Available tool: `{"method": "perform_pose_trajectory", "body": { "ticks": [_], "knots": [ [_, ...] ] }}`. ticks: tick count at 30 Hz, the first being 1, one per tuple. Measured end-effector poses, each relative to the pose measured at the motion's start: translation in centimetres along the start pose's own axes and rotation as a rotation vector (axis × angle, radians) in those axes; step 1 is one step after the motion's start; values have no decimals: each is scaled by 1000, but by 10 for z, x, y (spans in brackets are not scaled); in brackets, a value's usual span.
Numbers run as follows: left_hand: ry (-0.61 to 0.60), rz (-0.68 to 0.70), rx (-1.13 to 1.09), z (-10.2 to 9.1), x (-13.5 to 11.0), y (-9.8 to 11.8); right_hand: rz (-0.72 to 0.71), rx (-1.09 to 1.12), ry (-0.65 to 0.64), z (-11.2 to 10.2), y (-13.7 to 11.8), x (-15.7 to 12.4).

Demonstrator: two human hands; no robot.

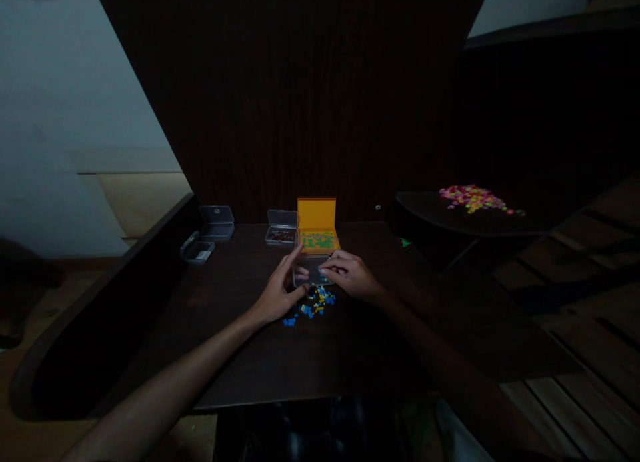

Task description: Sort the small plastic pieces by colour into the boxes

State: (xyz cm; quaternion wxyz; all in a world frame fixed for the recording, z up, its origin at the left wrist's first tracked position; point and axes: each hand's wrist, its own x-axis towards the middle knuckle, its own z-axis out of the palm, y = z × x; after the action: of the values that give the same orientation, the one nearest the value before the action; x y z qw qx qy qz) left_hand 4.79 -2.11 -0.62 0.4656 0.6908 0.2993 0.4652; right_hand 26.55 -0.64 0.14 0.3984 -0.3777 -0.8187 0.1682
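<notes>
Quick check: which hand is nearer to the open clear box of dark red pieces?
Left. The left hand is on the near side of the clear box, its raised index finger close to the box's right edge. The right hand is farther off, to the right.

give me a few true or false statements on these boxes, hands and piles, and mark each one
1. The left hand and the right hand are both at the yellow box's far side. False: both are nearer the wearer than its raised lid.
2. The yellow box is open. True.
3. Green pieces show in the yellow box. True.
4. The loose pieces near the hands are all red. False: they are mostly blue, with some yellow.
5. The pink-and-yellow pile lies at the picture's left. False: it lies at the right.
</notes>
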Motion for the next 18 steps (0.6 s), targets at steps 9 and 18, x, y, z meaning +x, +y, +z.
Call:
{"method": "perform_pose_trajectory", "body": {
  "ticks": [9,18],
  "knots": [
    [5,-44,-88,7,-3,2,0,-300,-74,1,5,-5],
    [26,-40,-103,3,-2,3,63,-227,-37,2,2,-7]
  ]
}}
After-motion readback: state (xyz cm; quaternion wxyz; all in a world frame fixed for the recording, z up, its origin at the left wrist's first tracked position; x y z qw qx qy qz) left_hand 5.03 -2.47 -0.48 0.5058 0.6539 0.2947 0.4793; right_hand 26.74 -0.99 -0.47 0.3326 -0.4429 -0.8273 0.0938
